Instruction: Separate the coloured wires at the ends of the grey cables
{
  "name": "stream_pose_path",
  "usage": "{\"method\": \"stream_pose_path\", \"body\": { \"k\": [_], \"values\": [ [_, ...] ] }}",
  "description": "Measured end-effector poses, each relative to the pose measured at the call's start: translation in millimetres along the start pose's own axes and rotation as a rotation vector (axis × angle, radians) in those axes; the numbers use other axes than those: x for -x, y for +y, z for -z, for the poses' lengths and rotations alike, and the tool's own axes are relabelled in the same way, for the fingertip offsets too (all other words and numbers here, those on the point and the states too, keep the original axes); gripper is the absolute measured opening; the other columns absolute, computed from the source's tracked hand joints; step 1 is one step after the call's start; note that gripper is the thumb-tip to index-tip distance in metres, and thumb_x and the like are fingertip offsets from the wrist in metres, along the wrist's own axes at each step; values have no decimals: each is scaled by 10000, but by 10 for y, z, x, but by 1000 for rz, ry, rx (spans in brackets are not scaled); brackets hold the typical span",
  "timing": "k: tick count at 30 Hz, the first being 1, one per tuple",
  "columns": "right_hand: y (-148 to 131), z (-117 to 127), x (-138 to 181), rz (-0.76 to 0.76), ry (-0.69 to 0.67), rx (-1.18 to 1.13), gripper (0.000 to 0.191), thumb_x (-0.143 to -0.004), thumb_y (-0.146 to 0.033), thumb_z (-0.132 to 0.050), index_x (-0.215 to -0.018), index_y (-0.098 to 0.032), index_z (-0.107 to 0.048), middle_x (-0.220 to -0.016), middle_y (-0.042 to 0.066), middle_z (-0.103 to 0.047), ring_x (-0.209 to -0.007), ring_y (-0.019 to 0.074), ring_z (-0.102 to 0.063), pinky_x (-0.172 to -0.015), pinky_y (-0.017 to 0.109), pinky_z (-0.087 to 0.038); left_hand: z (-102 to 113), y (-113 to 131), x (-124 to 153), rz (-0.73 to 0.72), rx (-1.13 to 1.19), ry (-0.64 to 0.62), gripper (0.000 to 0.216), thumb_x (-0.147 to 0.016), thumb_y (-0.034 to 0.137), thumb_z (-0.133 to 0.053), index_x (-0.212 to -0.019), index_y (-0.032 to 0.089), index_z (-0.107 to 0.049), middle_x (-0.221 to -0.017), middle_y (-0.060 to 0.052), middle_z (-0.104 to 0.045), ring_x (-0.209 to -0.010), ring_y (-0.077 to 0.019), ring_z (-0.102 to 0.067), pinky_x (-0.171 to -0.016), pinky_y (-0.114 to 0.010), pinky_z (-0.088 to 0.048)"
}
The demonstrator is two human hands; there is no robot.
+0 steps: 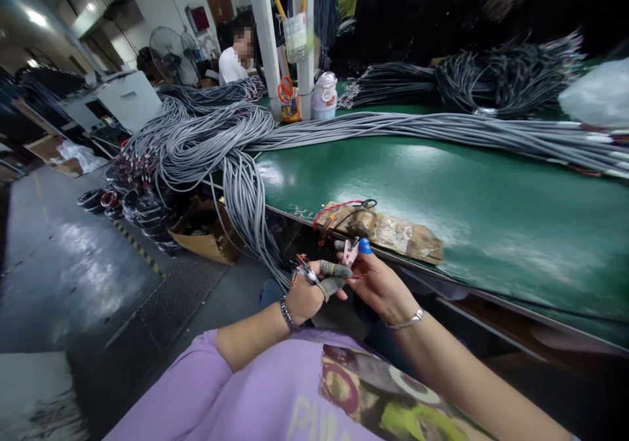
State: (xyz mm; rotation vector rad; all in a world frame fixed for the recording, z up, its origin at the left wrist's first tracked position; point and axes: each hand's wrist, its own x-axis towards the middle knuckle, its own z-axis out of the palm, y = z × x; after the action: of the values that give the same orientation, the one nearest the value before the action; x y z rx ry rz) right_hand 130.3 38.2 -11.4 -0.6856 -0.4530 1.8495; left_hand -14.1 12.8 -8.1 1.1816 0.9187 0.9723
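Note:
My left hand (305,295), with grey covers on some fingers, is closed around the end of a grey cable, where a tuft of thin coloured wires (304,267) sticks up. Its covered fingertips reach to my right hand (381,287). A blue cover sits on my right thumb. Between the thumb and fingers of the right hand is a small pink and white clip-like piece (349,253). Just beyond both hands, at the table edge, lies a wooden board (417,241) with clear tape and red and black leads (344,206).
Long grey cables (383,126) run across the green table (472,211); a looped pile (211,139) hangs off its left end. Behind stand a white post (265,35), a lilac bottle (325,95) and dark cable bundles (472,84). A cardboard box (209,238) is on the floor. A person (232,64) sits farther back.

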Motion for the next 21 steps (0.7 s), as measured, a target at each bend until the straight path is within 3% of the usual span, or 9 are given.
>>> {"method": "stream_pose_path", "body": {
  "k": [5,10,15,21],
  "values": [
    [-19,-28,9,-22,8,7,373,-734,-544,-712,-791,-179,-664,-653,3,-635,-443,99,-474,-350,229,-376,7,-69,-22,5,14,-13,392,-731,440,-721,-942,110,-700,-720,-81,-711,-488,-90,-554,-439,-198,-321],
    [-11,-25,50,-17,37,-19,400,-705,-577,-719,-804,-192,-673,-669,5,-642,-491,106,-521,-386,212,-419,18,-58,9,26,58,6,395,-715,439,-733,-932,110,-699,-821,-108,-731,-495,-92,-577,-424,-194,-317],
    [18,143,105,-79,59,-46,427,-745,-625,-648,-806,-204,-686,-704,14,-653,-588,129,-584,-551,250,-528,54,-68,95,59,165,47,378,-687,392,-763,-906,96,-678,-787,-107,-728,-464,-94,-585,-386,-182,-286],
    [28,339,182,-104,122,-71,320,-743,-531,-705,-774,-213,-686,-746,5,-680,-615,107,-608,-578,213,-529,115,-75,122,133,360,104,403,-606,356,-809,-853,104,-615,-706,-70,-708,-418,-106,-585,-344,-174,-262]
  ]
}}
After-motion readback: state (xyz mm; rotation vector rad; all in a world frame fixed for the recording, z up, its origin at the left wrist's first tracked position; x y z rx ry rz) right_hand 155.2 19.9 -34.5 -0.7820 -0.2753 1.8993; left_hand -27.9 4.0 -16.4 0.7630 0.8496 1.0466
